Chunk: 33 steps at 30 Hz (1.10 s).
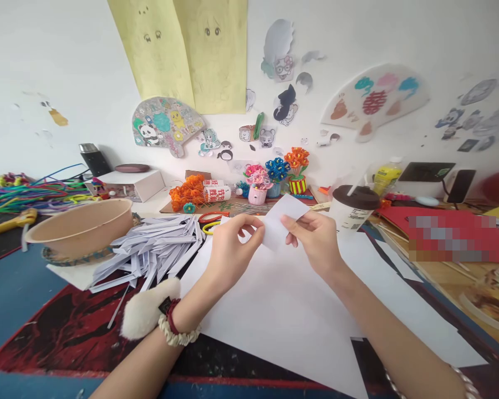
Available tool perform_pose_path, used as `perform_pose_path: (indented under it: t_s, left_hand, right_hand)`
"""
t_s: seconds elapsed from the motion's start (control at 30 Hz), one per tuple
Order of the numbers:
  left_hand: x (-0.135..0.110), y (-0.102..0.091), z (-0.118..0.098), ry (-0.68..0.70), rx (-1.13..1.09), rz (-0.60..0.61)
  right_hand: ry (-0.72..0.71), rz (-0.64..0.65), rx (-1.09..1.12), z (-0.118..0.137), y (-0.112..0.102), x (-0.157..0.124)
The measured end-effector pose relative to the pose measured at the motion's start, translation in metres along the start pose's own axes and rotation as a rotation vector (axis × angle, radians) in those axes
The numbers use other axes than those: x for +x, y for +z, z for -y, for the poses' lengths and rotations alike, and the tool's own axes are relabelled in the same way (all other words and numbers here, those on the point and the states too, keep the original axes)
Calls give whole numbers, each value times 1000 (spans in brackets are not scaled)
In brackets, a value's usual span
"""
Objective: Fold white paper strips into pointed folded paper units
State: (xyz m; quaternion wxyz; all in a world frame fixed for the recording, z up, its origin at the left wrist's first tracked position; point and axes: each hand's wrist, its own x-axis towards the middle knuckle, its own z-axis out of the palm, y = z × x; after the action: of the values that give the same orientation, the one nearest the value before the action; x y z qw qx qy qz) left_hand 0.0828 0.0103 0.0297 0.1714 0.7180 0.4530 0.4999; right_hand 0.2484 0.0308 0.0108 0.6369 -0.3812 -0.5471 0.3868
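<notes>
Two pinches: left hand (233,246) and right hand (319,238) grip one white paper piece (279,227), upright between the fingertips (256,235). Uneven pull could crease it; left contact partly hidden.

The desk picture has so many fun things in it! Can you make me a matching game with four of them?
Things:
1. small piece of paper
2. bowl
3. cup
4. blue flower bunch

Clues:
A. between pink flowers and orange flowers
B. has a straw standing in its dark lid
C. pinched by the left hand and the right hand
D. beside the heap of folded paper strips

Right pairs: 1-C, 2-D, 3-B, 4-A
</notes>
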Motion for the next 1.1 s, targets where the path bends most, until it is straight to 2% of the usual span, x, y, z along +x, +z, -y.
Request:
perform_pose_path:
  t_s: [0.07,0.17,0.23,0.4,0.5,0.83,1.1]
  left_hand:
    - [0,0,0,-1,-17,7]
    - [-2,0,-2,41,-20,10]
    - [-2,0,-3,59,-12,15]
    - [2,-2,3,-32,-105,8]
    - [5,-3,6,-76,-158,-9]
    - [4,0,4,-77,-160,41]
    - [4,1,6,-70,-161,40]
  right_hand:
    - [25,-1,75,2,0,1]
    - [151,140,147,3,4,-1]
    - [190,187,138,3,7,-3]
    - [128,109,107,0,9,-5]
    - [120,108,91,-1,10,-5]
    - [128,144,73,0,13,-8]
    - [118,79,78,-1,15,-9]
